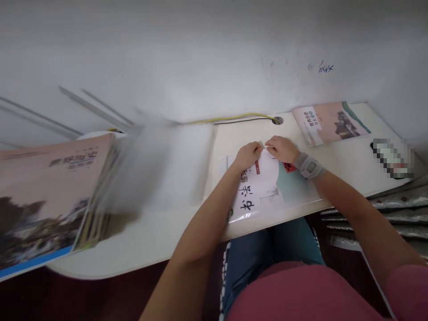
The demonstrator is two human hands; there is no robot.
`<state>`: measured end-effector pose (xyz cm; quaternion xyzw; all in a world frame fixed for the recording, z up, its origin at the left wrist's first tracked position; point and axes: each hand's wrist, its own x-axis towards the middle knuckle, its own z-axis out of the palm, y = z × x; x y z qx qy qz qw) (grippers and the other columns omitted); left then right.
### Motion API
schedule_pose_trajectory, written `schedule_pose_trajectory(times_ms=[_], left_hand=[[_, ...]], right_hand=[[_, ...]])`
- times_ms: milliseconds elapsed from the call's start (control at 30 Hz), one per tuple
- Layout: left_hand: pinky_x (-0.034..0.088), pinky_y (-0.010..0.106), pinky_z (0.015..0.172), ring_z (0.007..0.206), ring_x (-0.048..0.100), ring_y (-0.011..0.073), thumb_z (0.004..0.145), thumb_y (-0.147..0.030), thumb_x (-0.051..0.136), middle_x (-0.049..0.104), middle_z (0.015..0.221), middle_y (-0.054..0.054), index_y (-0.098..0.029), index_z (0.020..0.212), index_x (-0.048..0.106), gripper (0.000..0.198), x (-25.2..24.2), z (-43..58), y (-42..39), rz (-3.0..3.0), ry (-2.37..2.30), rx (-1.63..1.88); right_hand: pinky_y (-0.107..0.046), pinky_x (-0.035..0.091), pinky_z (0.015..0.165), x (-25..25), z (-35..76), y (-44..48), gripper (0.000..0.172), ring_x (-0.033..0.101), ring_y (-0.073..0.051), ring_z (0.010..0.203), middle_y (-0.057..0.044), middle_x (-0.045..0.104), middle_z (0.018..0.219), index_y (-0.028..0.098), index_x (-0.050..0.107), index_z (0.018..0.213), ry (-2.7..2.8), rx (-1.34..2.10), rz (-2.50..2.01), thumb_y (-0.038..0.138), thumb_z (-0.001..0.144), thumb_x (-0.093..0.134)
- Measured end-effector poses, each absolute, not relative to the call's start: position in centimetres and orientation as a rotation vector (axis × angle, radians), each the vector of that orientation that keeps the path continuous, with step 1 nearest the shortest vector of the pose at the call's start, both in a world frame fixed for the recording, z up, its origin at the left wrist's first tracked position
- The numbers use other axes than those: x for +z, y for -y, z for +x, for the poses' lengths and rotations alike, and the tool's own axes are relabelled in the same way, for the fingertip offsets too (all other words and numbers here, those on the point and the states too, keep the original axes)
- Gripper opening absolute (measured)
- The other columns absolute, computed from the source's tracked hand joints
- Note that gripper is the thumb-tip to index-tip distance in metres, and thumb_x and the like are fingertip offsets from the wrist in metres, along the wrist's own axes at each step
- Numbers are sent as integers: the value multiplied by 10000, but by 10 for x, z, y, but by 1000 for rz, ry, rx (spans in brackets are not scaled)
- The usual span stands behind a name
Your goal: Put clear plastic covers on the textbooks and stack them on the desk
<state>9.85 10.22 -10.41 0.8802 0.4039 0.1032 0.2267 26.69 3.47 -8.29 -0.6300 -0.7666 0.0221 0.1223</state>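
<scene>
The white-and-green booklet (262, 194) lies on the white surface (143, 240), clear plastic (242, 216) about it. The left hand (250, 154) and right hand (282, 148), close together, pinch the booklet's far edge; whether they also grip plastic cannot be determined. A pink book (329, 122) lies beyond the booklet, rightward; a book stack (50, 187) sits well to its left.

Black "书法" then "练" on booklet (267, 196) near front edge of surface (133, 243), "世界历史" on pink book (329, 125) toward far right corner, title blurred on left-end book (50, 187), blue scrawl (325, 68) illegible
</scene>
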Motion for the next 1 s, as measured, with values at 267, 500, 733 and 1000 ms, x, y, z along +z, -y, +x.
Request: schedule_pose_trajectory(times_ms=[267, 500, 733, 1000], left_hand=[[438, 323, 776, 868, 610, 221, 909, -248, 334, 680, 956, 122, -143, 910, 611, 296, -103, 102, -98, 2527, -1099, 212], [440, 299, 781, 835, 625, 201, 837, -206, 421, 708, 927, 98, -141, 853, 676, 263, -80, 93, -115, 2640, -937, -10], [414, 292, 697, 726, 605, 188, 804, -200, 434, 698, 819, 94, -137, 805, 677, 252, -70, 80, -115, 2748, -859, -110], [389, 260, 651, 665, 573, 140, 770, -216, 435, 704, 793, 68, -146, 828, 705, 284, -73, 46, -122, 2619, -899, -61]], right_hand=[[-310, 334, 750, -108, 254, -37, 232, 539, -199, 856, -90, 630, 910, 160, 616, 888, 2123, 71, -1904, 267, 944, 418], [-327, 308, 743, -120, 258, -39, 254, 529, -214, 869, -98, 631, 936, 165, 612, 888, 2128, 40, -1882, 281, 954, 395], [-330, 312, 746, -121, 257, -39, 256, 527, -216, 869, -102, 637, 932, 171, 616, 892, 2117, 48, -1865, 281, 956, 394], [-335, 305, 748, -122, 255, -39, 248, 531, -215, 866, -94, 641, 936, 176, 610, 863, 2081, 63, -1892, 284, 954, 407]])
